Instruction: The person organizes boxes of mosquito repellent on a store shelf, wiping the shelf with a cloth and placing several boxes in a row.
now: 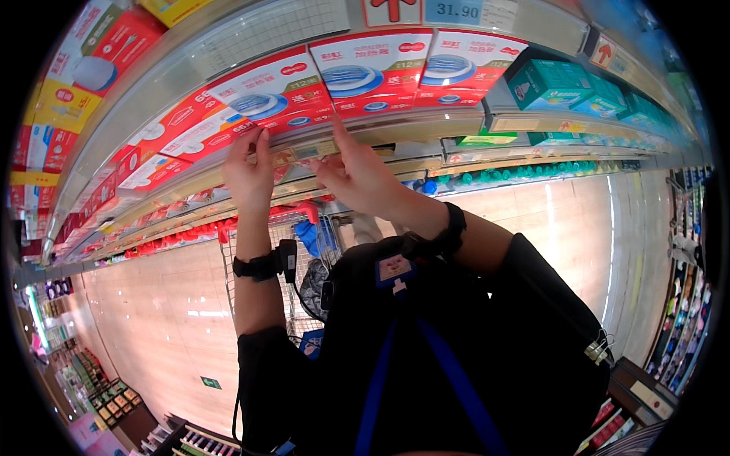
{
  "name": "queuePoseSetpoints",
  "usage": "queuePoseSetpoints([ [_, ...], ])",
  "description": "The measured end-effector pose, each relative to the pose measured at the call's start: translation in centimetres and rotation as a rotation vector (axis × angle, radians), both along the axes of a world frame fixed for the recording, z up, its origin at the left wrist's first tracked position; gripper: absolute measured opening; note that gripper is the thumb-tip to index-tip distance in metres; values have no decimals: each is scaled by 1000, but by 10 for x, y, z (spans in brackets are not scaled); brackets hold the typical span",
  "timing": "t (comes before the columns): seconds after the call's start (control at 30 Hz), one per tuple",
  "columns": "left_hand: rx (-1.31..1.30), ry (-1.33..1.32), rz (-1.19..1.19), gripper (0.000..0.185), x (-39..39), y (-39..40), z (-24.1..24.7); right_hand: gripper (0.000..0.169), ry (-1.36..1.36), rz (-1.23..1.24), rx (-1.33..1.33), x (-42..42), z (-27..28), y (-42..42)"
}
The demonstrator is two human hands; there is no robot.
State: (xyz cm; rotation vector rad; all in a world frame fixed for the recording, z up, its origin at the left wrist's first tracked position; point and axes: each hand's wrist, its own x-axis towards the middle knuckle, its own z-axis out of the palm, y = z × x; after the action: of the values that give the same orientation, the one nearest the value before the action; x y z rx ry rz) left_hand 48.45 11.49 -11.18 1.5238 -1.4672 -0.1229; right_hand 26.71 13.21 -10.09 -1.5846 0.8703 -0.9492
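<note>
My left hand (249, 171) is at the front edge of a store shelf, fingers bent and thumb raised, at the lower left corner of a red-and-white heater box (271, 94). Nothing shows in its grasp; whether the fingertips touch the box is hard to tell. My right hand (359, 176) has its index finger stretched up to the seam between that box and a second heater box (373, 68), with the other fingers curled. A third matching box (465, 65) stands to the right. Between my hands, a price label (312, 149) sits in the shelf-edge strip (399, 126).
Teal boxes (550, 85) line the shelf at right, and more red-and-white boxes (197, 134) at left. A wire shopping cart (279, 233) with a red handle holds a blue cloth and a dark bag. Beyond it lies the tiled floor (154, 319). Stocked racks (681, 285) border the aisle.
</note>
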Motion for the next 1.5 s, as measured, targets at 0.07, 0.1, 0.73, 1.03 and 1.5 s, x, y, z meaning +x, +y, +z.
queuePoseSetpoints([
  [0.07,11,15,-18,20,-2,0,0,62,-37,-25,-68,-10,-2,0],
  [0.1,22,14,-16,20,-3,1,3,52,-65,-35,-165,-17,-4,0],
  [0.73,99,0,129,30,-30,5,14,48,25,-428,-239,-195,23,-80],
  [1.03,86,-18,187,29,-36,5,9,38,80,-392,-318,-205,21,-87],
  [1.5,-50,493,421,28,40,156,-13,33,182,-709,-348,-228,19,-37],
])
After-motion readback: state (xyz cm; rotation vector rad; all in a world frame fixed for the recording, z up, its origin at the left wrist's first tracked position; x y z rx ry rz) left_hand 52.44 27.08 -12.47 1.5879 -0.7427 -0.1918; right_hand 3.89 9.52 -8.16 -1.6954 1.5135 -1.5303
